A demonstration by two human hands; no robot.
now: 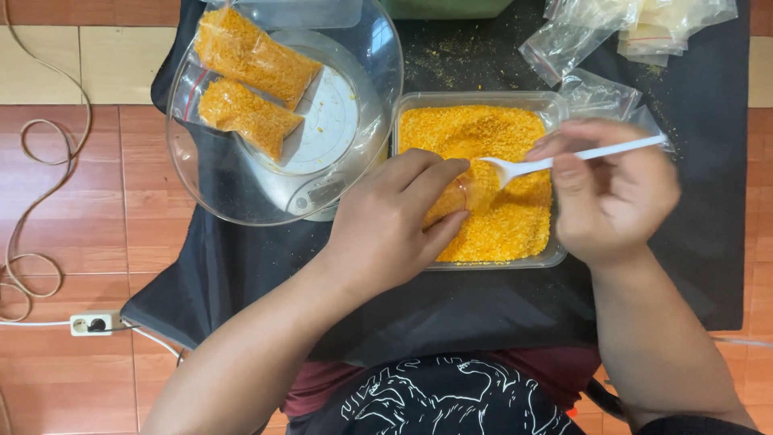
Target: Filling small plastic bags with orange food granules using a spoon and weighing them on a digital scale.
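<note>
Here, at frame centre, the left hand [386, 229] grips what seems a small clear bag [455, 197] over the tub of orange crumbs [483, 133]. The right hand [616, 193] pinches a white plastic spoon [564, 159], its bowl at the bag's mouth. Two filled bags [250, 80] lie upper left.

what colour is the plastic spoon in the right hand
White; the thin plastic spoon shows best in the head view, held by the right hand.

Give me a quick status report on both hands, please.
Left hand grip shut on small clear plastic bag over clear tub of orange crumbs. Right hand grip shut on white plastic spoon. Nothing in the way.
</note>
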